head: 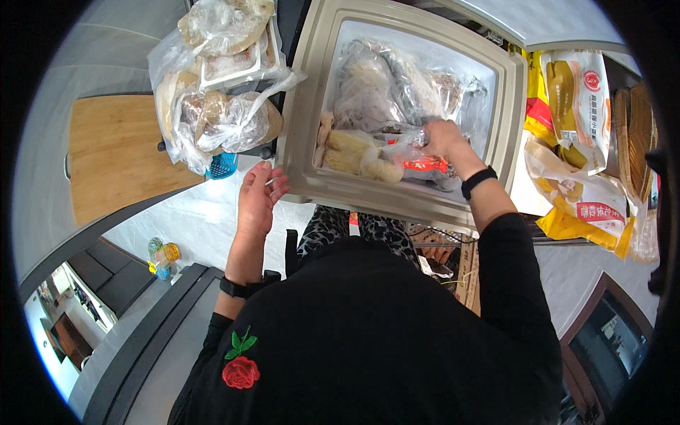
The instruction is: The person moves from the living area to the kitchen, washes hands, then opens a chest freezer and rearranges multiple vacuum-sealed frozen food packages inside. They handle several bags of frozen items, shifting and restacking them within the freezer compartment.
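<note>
A chest freezer (pixel 303 159) with a beige rim stands before me, its white inside holding bagged frozen food. My right hand (pixel 445 139) reaches into it, fingers curled on a clear plastic bag (pixel 409 139). Below that hand lies a red printed package (pixel 425 163). To its left sit pale yellow bagged items (pixel 353 154), and behind them a large frosty bag (pixel 366 85). A long bagged item, perhaps fish (pixel 411 79), leans beside that bag. My left hand (pixel 263 186) hangs just outside the freezer's left front corner, fingers apart; a small white detail shows at its fingers.
Bagged food and white trays (pixel 231 69) are piled left of the freezer. Beyond them is a wooden board (pixel 122 154), with a blue plastic basket (pixel 222 166) lower down. Printed food bags (pixel 579 106) stand at the right. Bottles (pixel 162 257) stand on the floor.
</note>
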`<state>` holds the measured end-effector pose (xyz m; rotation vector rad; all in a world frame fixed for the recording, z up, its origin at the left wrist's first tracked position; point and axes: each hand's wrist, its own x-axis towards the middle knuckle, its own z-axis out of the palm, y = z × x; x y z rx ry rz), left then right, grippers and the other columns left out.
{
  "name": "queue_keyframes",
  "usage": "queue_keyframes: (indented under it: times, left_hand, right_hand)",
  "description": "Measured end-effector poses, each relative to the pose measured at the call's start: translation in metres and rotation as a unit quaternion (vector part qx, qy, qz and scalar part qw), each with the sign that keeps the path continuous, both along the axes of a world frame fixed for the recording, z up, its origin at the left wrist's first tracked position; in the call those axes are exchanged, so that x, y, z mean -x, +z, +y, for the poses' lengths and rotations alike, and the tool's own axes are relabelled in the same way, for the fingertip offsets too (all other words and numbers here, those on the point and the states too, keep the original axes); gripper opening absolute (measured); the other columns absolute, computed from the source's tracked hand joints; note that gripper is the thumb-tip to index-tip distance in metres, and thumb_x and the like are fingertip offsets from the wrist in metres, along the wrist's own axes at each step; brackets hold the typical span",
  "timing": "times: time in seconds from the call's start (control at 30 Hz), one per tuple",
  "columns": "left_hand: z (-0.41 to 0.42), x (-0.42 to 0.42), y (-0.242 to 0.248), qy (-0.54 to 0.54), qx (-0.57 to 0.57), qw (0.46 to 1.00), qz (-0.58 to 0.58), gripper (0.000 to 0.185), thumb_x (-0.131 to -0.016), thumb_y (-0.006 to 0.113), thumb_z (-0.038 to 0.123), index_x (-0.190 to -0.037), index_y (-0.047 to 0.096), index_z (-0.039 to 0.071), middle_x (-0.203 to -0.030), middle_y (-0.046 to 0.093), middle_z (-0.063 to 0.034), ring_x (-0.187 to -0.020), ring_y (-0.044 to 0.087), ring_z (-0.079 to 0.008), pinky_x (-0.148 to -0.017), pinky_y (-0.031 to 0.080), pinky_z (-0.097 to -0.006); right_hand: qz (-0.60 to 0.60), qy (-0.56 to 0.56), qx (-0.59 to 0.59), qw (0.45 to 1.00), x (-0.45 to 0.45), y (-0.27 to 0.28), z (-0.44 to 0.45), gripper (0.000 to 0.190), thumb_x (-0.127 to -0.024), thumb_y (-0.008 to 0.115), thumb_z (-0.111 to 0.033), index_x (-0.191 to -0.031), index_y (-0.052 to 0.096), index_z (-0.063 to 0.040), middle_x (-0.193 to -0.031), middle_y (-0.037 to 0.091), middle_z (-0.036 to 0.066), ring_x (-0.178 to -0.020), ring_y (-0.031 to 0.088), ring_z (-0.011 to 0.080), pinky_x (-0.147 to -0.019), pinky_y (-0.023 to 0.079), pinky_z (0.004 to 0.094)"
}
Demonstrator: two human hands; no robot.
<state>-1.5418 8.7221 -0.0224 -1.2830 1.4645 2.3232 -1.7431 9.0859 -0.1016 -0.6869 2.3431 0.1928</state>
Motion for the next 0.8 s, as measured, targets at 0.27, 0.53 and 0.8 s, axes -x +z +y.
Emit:
queue_keyframes:
  times: [0.27,0.53,0.8]
  left_hand:
    - [0.034,-0.011,0.012,-0.109,0.036,0.993,0.007,0.034,-0.094,0.059,0.022,-0.121,0.052,0.002,-0.104,0.062,-0.0089,-0.090,0.061,-0.0160,-0.080,0.051,-0.0291]
    - [0.060,0.014,-0.001,-0.227,0.133,0.961,0.081,0.032,-0.093,0.061,0.018,-0.118,0.055,-0.001,-0.101,0.062,-0.0064,-0.089,0.061,-0.0135,-0.078,0.049,-0.0266]
    - [0.079,0.038,0.006,-0.338,0.260,0.896,0.123,0.043,-0.084,0.069,0.019,-0.122,0.056,0.004,-0.105,0.062,-0.0130,-0.092,0.062,-0.0223,-0.083,0.050,-0.0329]
  right_hand:
    - [0.091,-0.074,0.175,0.977,-0.072,0.054,0.026,0.034,-0.069,0.073,-0.037,-0.080,0.068,-0.005,-0.083,0.065,0.014,-0.080,0.064,0.0334,-0.069,0.051,0.0425]
    - [0.173,-0.155,0.226,0.946,-0.090,0.110,0.033,0.034,-0.067,0.073,-0.034,-0.080,0.068,-0.003,-0.083,0.064,0.010,-0.073,0.063,0.0323,-0.062,0.050,0.0411]
    - [0.158,-0.274,0.403,0.859,-0.080,0.154,0.008,0.027,-0.066,0.076,-0.019,-0.084,0.068,-0.001,-0.076,0.065,0.015,-0.068,0.064,0.0286,-0.064,0.051,0.0349]
